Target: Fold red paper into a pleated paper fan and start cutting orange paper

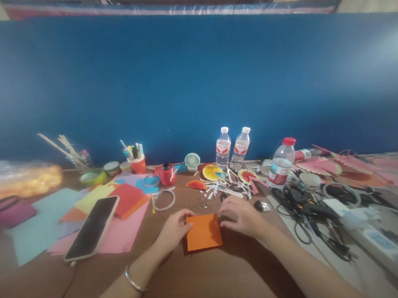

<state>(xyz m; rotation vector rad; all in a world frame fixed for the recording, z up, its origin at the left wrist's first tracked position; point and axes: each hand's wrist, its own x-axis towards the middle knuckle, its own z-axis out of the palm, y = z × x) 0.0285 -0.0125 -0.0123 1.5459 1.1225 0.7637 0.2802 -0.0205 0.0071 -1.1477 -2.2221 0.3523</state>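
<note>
An orange square of paper (204,232) is in front of me, slightly tilted with its near edge casting a shadow on the brown table (180,277). My left hand (173,230) pinches its upper left edge, the thumb on top. At the right edge, my right hand (242,215) curves its fingers with the thumb apart from them; I see nothing held between them. Just beyond the hands lie white paper scraps (215,188), dark crumbs (201,204) and a small folded orange-red paper fan (196,184).
At left, a phone (93,226) lies on coloured paper sheets (127,226). Behind stand a pen cup (138,164), a red mug (167,174), a small fan (192,161) and water bottles (223,148). Black cables (305,205) and a power strip (379,241) crowd the right.
</note>
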